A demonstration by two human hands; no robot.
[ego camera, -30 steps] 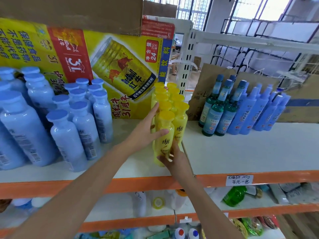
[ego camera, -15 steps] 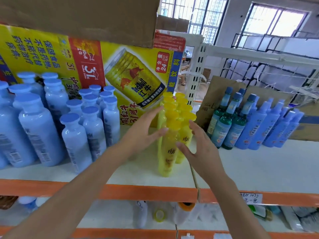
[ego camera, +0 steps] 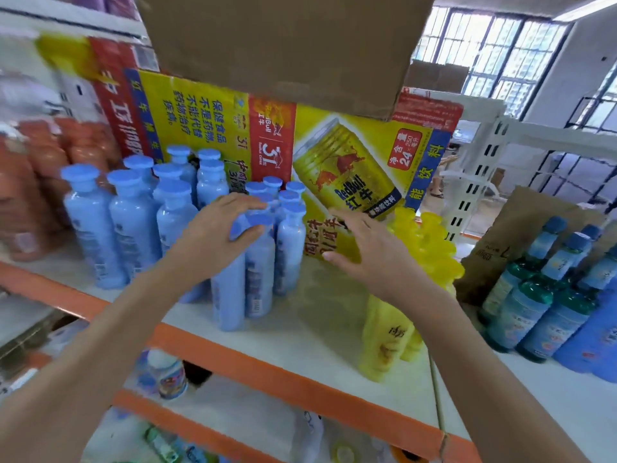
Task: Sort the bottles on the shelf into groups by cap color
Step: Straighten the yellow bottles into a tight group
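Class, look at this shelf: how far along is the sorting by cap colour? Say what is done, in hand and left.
Done: yellow-capped bottles stand together, and blue-capped bottles cluster left of them. In hand: the left hand grips the front blue-capped bottle by its top; the right hand hovers open. Left: perhaps the blue-capped green bottles standing apart.

Orange bottles (ego camera: 40, 182) at 9 o'clock: motion-blurred, cropped by edge. Left hand (ego camera: 217, 228) wraps front blue bottle (ego camera: 230, 295) at the cap, mostly hidden. Right hand (ego camera: 374, 259) partly occludes yellow bottles (ego camera: 430, 242). Far-right bottles (ego camera: 597, 342) at 3 o'clock cropped. Labels unreadable.
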